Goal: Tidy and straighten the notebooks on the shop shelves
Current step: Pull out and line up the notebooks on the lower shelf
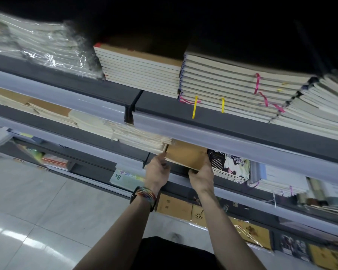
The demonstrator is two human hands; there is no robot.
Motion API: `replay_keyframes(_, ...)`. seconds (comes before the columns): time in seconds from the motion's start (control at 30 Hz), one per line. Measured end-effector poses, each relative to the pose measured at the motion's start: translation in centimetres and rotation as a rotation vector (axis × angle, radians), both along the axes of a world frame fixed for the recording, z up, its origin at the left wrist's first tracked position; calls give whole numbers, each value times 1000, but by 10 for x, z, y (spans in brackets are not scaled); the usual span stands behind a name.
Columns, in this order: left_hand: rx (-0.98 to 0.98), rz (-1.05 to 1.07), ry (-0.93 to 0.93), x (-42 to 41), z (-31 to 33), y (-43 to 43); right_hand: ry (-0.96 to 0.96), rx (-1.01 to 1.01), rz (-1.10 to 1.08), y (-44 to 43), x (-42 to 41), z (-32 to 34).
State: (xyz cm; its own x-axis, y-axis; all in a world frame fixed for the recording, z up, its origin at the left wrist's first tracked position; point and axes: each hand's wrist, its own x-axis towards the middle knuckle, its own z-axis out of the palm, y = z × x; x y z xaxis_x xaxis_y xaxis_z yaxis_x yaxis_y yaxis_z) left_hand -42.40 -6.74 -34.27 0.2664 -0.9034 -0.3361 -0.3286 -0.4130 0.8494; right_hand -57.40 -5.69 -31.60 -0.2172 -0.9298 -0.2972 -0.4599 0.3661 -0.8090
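Squaring step: left hand (158, 171), right hand (202, 175) each grip brown notebook stack (186, 154) sides. Next: push flush on shelf (98, 138).

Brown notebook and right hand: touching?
Touching. Head view shows the right hand gripping the brown notebook at its right front corner, with no gap visible.

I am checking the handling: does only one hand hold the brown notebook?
No, the left hand and the right hand both hold the brown notebook at its two sides.
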Motion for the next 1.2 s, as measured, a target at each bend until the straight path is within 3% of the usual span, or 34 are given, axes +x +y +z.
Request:
replay_keyframes(0.33, 11, -86, -94, -10, 12, -2, -258, 32, -14, -5, -8, 1)
replay_keyframes(0.7, 47, -48, -17, -9, 11, -1, -381, 15, -15, -7, -13, 5)
replay_keyframes(0.87, 58, 33, -10, -12, 10, 0, -380, 11, -58, -2, -12, 8)
replay_keyframes(1.07, -14, -8, -164, -15, 4, 8, -296, -2, -168, 5, -2, 2)
replay_keyframes(1.2, 14, -8, -153, -15, 0, 8, -268, 31, -166, 11, -3, 0)
